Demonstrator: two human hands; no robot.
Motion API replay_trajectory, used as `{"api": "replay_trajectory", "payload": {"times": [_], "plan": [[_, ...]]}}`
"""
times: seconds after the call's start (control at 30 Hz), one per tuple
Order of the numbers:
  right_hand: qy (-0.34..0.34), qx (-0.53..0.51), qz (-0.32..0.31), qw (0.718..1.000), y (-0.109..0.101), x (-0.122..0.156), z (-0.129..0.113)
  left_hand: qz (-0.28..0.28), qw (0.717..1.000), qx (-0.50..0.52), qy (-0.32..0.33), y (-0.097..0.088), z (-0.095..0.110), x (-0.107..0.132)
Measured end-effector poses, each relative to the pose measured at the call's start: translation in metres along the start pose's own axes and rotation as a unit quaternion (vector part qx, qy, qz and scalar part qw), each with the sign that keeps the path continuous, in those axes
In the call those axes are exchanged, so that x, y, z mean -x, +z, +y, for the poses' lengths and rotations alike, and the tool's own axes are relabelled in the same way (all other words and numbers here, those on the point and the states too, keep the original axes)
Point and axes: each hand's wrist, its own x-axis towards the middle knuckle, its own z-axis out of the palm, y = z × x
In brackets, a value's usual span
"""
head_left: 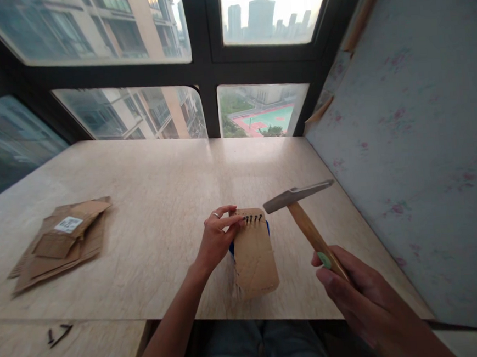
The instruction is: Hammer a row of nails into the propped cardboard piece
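A hammer (303, 217) with a grey metal head and wooden handle is gripped in my right hand (354, 290), its head raised to the right of a brown board (255, 259). Several dark screws or nails (254, 218) stand in a row near the board's far edge. My left hand (220, 232), wearing a ring, rests at the board's far left corner. Its thumb and index finger pinch a dark fastener at the left end of the row. Something blue (231, 249) shows beneath the board on both sides.
Flattened brown cardboard (68, 241) with a white label lies on the left of the marble-patterned surface (152, 185). A few dark screws or nails (59, 335) lie at the front left. A papered wall (418, 159) borders the right side, and framed windows stand behind.
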Motion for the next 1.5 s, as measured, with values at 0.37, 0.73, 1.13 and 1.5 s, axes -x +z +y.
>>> {"api": "replay_trajectory", "payload": {"times": [0.37, 0.73, 1.13, 1.5], "plan": [[-0.091, 0.210, -0.036, 0.973, 0.006, -0.030, -0.056, 0.018, 0.999, 0.029, 0.010, 0.004, 0.002, 0.003], [-0.070, 0.210, -0.046, 0.974, 0.010, -0.031, -0.052, 0.020, 0.999, 0.028, 0.018, 0.005, 0.002, 0.004], [-0.040, 0.237, -0.075, 0.968, 0.012, -0.046, -0.040, 0.013, 0.999, 0.040, 0.010, 0.006, 0.002, 0.006], [-0.040, 0.222, -0.053, 0.973, 0.012, -0.047, -0.037, 0.012, 0.999, 0.038, 0.018, 0.004, 0.002, 0.007]]}}
